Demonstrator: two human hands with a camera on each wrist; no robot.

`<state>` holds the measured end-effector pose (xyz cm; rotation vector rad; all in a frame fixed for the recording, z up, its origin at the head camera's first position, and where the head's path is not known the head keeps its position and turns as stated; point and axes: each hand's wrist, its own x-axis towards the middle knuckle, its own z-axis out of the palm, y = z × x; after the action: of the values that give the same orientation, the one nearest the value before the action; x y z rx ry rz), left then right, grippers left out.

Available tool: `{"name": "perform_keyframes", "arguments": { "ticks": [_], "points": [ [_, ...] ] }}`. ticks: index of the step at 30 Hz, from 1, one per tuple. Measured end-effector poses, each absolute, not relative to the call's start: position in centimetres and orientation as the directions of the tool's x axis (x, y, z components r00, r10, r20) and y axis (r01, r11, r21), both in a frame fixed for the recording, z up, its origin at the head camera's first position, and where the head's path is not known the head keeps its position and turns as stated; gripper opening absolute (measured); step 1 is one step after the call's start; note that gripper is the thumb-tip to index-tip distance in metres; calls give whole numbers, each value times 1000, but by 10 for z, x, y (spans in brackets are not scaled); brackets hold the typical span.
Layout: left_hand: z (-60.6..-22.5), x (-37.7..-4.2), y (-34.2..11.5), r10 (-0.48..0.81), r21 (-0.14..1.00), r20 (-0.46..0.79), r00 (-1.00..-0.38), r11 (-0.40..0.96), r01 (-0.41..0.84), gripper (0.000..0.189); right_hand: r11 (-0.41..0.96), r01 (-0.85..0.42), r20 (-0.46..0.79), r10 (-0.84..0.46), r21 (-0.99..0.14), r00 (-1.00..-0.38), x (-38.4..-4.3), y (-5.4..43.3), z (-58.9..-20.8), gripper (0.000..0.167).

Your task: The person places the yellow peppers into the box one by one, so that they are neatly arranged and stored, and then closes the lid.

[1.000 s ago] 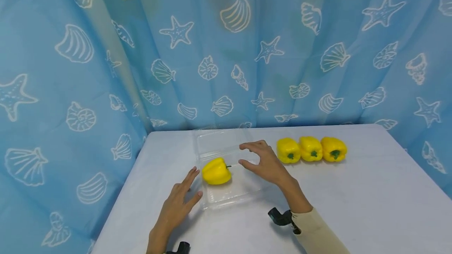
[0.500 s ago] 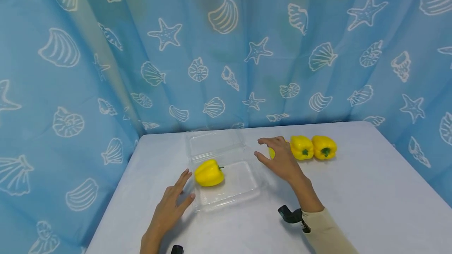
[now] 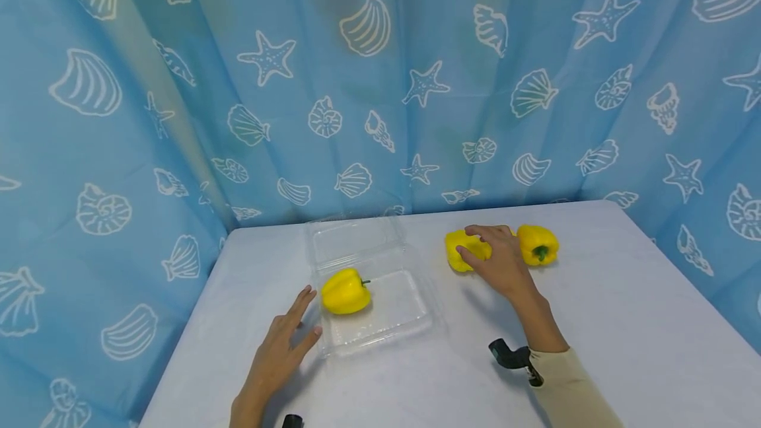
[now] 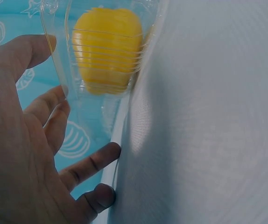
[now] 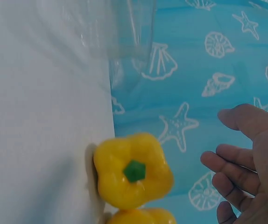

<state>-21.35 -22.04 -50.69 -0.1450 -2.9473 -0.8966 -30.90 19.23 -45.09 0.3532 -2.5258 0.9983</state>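
**Right grip [image 3: 499, 259] spread by a yellow pepper, left grip [image 3: 279, 349] spread by a clear container**

Three yellow bell peppers show plainly in the head view: two on the desk [image 3: 404, 382], one boxed. The nearest pepper [image 3: 472, 244] sits right of the frame's middle, partly behind the right grip's parted thumb and fingers, which hold nothing. It is bright and glossy. Lower centre in the right wrist view, a lobed pepper shows its green stem [image 5: 135, 171], with part of another below. The far-right pepper [image 3: 538, 246] lies just past the right grip, which hides the stretch between.

One container [image 3: 398, 302] stands left of centre, its lid [image 3: 355, 243] folded back toward the top; inside, at left, one boxed pepper [image 3: 345, 292] lies sideways, stem pointing right. The left grip is beside that edge; contact is unclear. Behind hangs a blue curtain [image 3: 327, 51] with shells and starfish.
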Motion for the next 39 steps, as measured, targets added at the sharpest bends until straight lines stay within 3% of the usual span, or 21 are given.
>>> {"name": "perform_keyframes", "arguments": {
  "ticks": [20,28,39],
  "points": [
    [-509,-212,-218,69,533,95,-993,839,109,67,752,-165,404,145,-638,-903,-313,246,-452,46],
    [-508,-212,-221,86,544,110,-990,829,133,67,740,-72,365,243,-669,-899,-311,264,-451,55],
    [-508,-212,-220,92,546,105,-990,827,134,67,772,69,318,339,-631,-886,-318,283,-469,70]
  ]
}}
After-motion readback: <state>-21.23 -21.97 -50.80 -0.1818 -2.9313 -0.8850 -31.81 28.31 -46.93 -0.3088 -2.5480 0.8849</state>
